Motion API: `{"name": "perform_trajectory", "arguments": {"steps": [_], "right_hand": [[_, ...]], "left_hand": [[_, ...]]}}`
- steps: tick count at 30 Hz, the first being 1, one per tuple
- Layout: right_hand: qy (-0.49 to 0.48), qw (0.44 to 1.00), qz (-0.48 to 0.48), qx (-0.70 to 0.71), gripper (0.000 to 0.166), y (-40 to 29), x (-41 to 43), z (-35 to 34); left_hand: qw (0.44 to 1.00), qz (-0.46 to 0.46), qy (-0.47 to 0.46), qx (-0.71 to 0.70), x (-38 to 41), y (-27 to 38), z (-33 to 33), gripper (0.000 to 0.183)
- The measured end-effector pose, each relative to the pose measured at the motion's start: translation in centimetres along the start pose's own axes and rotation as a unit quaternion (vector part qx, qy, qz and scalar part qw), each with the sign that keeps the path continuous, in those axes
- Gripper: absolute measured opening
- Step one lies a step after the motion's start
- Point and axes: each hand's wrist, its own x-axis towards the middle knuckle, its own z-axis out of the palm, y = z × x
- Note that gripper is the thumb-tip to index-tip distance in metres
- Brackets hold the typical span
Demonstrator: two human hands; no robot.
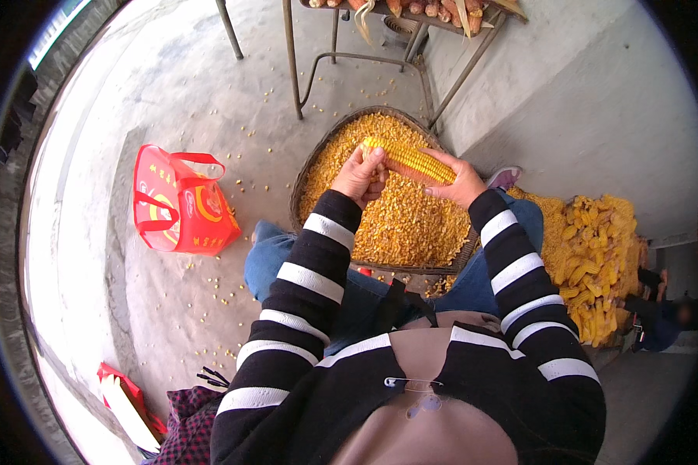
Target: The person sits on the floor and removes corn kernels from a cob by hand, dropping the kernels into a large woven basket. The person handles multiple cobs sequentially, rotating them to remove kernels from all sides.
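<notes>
Between my two hands, a partly shelled ear of corn [414, 161] lies slanted above a woven basket [296, 200] heaped with loose corn kernels [407, 226]. My left hand [363, 176] grips the upper left end of the ear, its thumb on top and fingers curled. At the other end, my right hand [459, 179] holds the ear between thumb and fingers. Yellow kernel rows cover the upper side of the ear; along its lower edge a bare strip shows.
Bare cobs [433, 9] lie on a metal-legged stand. A red bag [186, 203] stands left on the concrete floor among scattered kernels. Many ears of corn [593, 261] are piled at right by the wall. A person [666, 314] is at the far right.
</notes>
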Motion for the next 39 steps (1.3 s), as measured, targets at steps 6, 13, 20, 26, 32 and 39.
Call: {"name": "perform_trajectory", "arguments": {"steps": [6, 13, 20, 26, 32, 39], "right_hand": [[0.011, 1.0, -0.004, -0.003, 0.068, -0.1, 0.1, 0.9], [0.032, 0.997, -0.046, -0.058, 0.067, -1.2, 0.4, 1.3], [0.04, 0.998, -0.042, -0.004, 0.064, 0.0, 0.8, 1.7], [0.022, 0.997, -0.046, -0.063, 0.065, -1.0, 0.6, 1.9], [0.036, 0.998, -0.043, -0.013, 0.065, -1.2, 0.7, 2.0], [0.022, 0.997, -0.048, -0.062, 0.066, -1.3, 0.7, 1.8]], "left_hand": [[1.0, 0.018, 0.015, 0.018, 1.0, -1.5, -0.7, 0.024], [0.998, -0.011, 0.009, -0.055, 1.0, -1.7, -0.7, 0.027], [0.999, 0.044, 0.017, -0.012, 0.8, -1.4, 0.0, 0.02], [1.0, -0.002, 0.025, -0.007, 0.9, -2.3, -0.4, 0.029], [0.999, 0.025, 0.023, 0.006, 0.7, -2.0, 0.3, 0.023], [1.0, -0.011, 0.017, -0.004, 0.8, -2.2, -0.2, 0.027]]}}
